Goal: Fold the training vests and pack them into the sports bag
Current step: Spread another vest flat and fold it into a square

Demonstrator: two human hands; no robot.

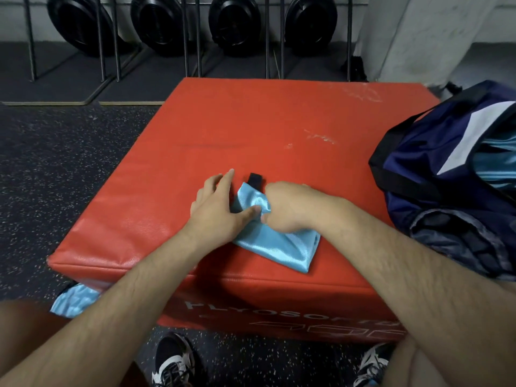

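Observation:
A light blue training vest point(282, 244), folded small with a black strap end sticking out at its far side, lies near the front of the red padded box point(251, 129). My left hand point(216, 208) lies flat on the vest's left edge, fingers straight, thumb touching the cloth. My right hand point(287, 208) is curled and grips the vest's top fold. The navy sports bag point(435, 174) stands open at the right edge of the box, with blue vests point(494, 166) showing inside it.
Another blue vest point(74, 300) hangs on my left thigh beside the box's front left corner. Dark speckled gym floor surrounds the box. Black weight plates on racks point(190, 26) line the far wall. My shoes point(173, 364) stand below the box's front.

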